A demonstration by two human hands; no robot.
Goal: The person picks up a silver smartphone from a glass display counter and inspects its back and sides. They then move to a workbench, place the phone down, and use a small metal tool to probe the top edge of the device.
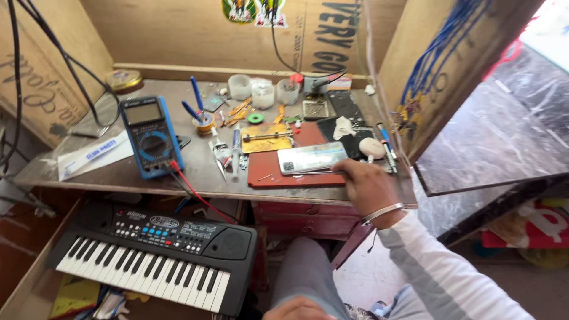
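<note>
My right hand (366, 186) rests on the front edge of the wooden workbench (118, 175), fingers closed on a thin metal tool whose tip lies under a silver smartphone (311, 157). The phone lies face down on a red work mat (275, 173). A metal bangle sits on that wrist, with a white sleeve behind it. My left hand (299, 309) shows only partly at the bottom edge, resting on my grey trouser leg; its fingers are hidden.
A blue multimeter (150, 137) with a red lead stands on the left of the bench. Tweezers, tubes, small plastic cups (262, 93) and a soldering tool crowd the back. A black toy keyboard (154, 255) sits below the bench. Plywood walls enclose the bench.
</note>
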